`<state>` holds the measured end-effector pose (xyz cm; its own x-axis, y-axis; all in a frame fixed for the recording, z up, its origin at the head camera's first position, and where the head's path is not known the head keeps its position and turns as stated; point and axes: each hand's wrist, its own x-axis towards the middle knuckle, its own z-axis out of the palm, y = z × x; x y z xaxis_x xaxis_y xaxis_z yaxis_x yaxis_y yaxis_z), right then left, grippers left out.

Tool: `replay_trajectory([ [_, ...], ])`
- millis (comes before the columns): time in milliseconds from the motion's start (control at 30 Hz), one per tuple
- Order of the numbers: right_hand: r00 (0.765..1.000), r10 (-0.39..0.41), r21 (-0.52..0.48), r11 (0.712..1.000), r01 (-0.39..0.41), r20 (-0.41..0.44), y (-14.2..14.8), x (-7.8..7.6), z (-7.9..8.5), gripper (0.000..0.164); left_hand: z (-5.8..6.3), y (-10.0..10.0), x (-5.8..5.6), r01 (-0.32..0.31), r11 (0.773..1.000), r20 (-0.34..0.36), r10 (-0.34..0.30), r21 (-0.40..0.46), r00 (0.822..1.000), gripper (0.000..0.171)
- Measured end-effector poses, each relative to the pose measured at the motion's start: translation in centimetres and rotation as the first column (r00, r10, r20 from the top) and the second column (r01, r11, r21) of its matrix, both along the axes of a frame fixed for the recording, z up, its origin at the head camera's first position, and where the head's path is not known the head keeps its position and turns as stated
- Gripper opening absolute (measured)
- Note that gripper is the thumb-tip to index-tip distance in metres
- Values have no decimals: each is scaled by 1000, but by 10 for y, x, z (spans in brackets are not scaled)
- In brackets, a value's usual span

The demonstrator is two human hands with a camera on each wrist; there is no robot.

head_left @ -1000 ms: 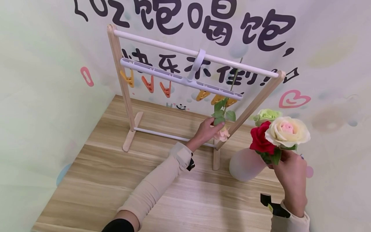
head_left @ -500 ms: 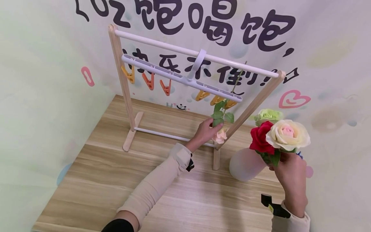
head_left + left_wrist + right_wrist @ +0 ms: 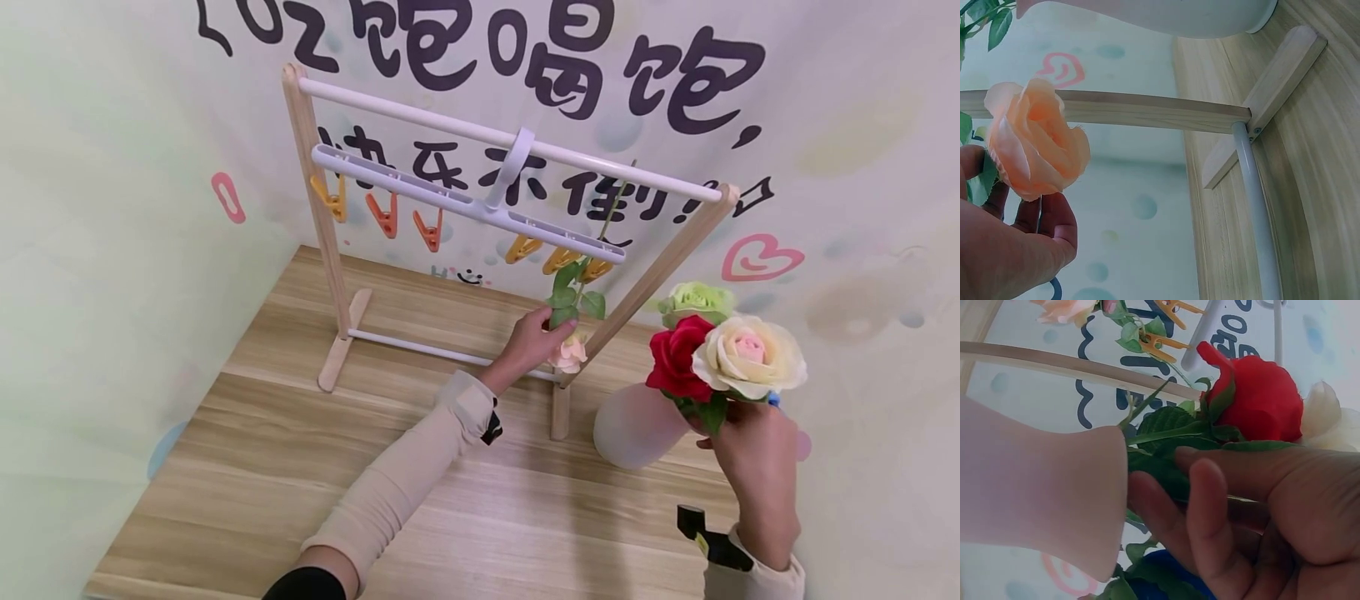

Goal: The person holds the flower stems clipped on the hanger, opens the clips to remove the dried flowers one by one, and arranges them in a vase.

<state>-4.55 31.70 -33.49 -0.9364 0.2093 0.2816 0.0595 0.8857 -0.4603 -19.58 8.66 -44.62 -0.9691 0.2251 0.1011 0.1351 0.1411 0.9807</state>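
Note:
In the head view, my left hand [image 3: 528, 343] pinches a pale pink rose [image 3: 570, 354] near its leaves. The rose hangs head down, its stem [image 3: 615, 208] rising past a yellow clip [image 3: 597, 269] at the right end of a lilac clip hanger [image 3: 420, 187]. Whether that clip grips the stem I cannot tell. My right hand [image 3: 757, 467] holds leafy rose stems just below a cream rose [image 3: 750, 354] and a red rose [image 3: 678, 357], at the mouth of a frosted vase [image 3: 633, 425]. A green rose [image 3: 697, 302] stands behind them; a blue flower [image 3: 1166, 575] shows beneath the right hand.
A wooden stand [image 3: 322, 242] with a white top rod [image 3: 420, 117] carries the hanger on a wood-grain table [image 3: 300, 467]. Orange clips [image 3: 384, 217] and more yellow clips hang along it. A printed cloth [image 3: 862, 208] with large lettering closes off the back and sides.
The pink rose has shifted slightly left and its stem tilts more to the right. The cream rose has moved slightly down and right with my right hand. The hanger sways a little.

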Motion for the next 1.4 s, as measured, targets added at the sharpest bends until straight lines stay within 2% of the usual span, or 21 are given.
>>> replay_trajectory([
  [200,999,-30,-12,999,31,44,-2,3,3,16,0,1,0,-2,1000,-3,2,6,1000,27],
  [433,997,-78,-13,997,78,8,-4,13,8,17,1,0,1,8,1000,2,-8,23,1000,26],
  [533,992,-121,-25,992,122,22,-4,19,10,17,1,0,1,6,1000,1,-6,25,1000,25],
  [667,983,-179,-130,974,184,52,-5,27,12,23,-1,0,1,1,1000,3,-1,19,1000,25],
  [767,976,-209,-164,962,217,64,-4,35,15,26,-1,-1,1,-4,1000,12,4,17,1000,25],
  [933,975,-210,-15,977,212,67,2,48,18,18,-1,-2,1,-4,1000,29,3,26,1000,25],
  [1000,976,-201,-12,979,203,78,3,51,18,18,-1,-2,2,-4,1000,33,3,31,999,25],
  [1167,971,-204,-159,962,223,124,-1,47,15,25,0,-3,2,-10,1000,30,9,24,999,25],
  [1300,981,-188,-211,958,192,41,-5,36,10,27,0,-2,2,-6,999,36,5,32,999,26],
  [1400,983,-174,-227,961,157,-56,-9,30,8,27,-1,-1,2,2,999,41,-4,37,999,26],
])
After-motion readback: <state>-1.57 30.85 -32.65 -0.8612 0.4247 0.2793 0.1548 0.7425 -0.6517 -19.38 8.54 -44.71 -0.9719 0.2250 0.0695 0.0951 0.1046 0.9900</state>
